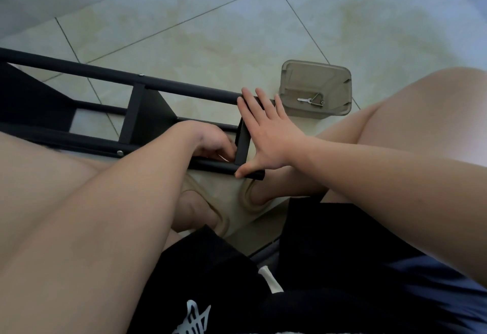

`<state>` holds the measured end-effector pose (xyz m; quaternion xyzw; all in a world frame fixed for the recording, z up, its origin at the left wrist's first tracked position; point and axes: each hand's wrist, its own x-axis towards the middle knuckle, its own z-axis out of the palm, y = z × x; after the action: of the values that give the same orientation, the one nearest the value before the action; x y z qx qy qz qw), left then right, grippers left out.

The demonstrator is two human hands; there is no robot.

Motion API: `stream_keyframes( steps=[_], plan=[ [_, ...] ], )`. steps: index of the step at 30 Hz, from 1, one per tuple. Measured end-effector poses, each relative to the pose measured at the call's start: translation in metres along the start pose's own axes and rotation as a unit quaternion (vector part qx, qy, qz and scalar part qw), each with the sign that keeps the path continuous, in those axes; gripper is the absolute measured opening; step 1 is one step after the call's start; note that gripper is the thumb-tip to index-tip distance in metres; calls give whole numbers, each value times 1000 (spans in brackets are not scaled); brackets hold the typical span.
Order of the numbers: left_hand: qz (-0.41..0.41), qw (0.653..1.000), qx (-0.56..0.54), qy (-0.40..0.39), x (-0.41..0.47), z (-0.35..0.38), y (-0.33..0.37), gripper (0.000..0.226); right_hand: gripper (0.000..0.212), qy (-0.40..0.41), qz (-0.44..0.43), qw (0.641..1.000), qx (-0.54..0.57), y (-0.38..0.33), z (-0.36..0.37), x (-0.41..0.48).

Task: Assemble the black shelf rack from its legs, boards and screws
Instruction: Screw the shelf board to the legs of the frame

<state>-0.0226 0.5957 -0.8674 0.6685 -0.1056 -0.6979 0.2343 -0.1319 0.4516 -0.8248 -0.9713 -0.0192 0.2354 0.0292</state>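
The right hand is open, back facing up, with its four fingers straight, a little spread and pointing away from the body. Its thumb is stretched wide to the near side, with the tip pressed down. The right forearm comes in from the right. The left hand lies just left of the right palm, nearer than the right fingertips, and its fingers are curled. Whether they pinch something cannot be seen. The left wrist is bent, and the left forearm comes from the lower left.
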Motion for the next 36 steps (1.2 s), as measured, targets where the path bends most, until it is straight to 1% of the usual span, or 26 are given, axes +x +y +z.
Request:
stream_keyframes(
  steps=[2, 8, 13, 20, 22, 25, 27, 28, 30, 34, 36],
  plan=[
    [-8, 1000, -5, -9, 1, 0, -1, 35, 155, 0, 1, 1000, -1, -1, 0, 0],
    [-27, 999, -15, -35, -3, -2, -1, 29, 155, -1, 1, 1000, 3, -1, 0, -1],
    [-25, 1000, -12, -13, -4, 1, 1, 29, 155, -2, 1, 1000, 4, -1, 1, 0],
    [-28, 999, -14, -18, -4, 1, 0, 25, 156, -4, 3, 1000, 4, -1, 2, 0],
    [-28, 999, -12, -17, -3, 0, 0, 27, 156, -3, 2, 1000, 6, -1, 2, 0],
    [-33, 999, -12, -17, -3, 1, 1, 20, 156, 0, 0, 1000, 7, -1, 2, 0],
    [-26, 1000, -2, -3, -3, 1, 2, 11, 156, -1, 0, 1000, 9, -1, 2, 0],
    [-22, 1000, 8, 1, -2, 1, 2, 10, 156, -2, 0, 1000, 9, -1, 2, 1],
    [-19, 1000, 17, 5, -2, 1, 1, 12, 156, -3, -1, 1000, 10, -1, 2, 1],
    [-17, 1000, -3, 0, -4, 0, 0, 14, 156, -4, -1, 1000, 10, -1, 2, 1],
    [-22, 1000, -11, -12, -5, 1, 0, 20, 156, -5, 0, 1000, 8, -1, 2, 1]
  ],
)
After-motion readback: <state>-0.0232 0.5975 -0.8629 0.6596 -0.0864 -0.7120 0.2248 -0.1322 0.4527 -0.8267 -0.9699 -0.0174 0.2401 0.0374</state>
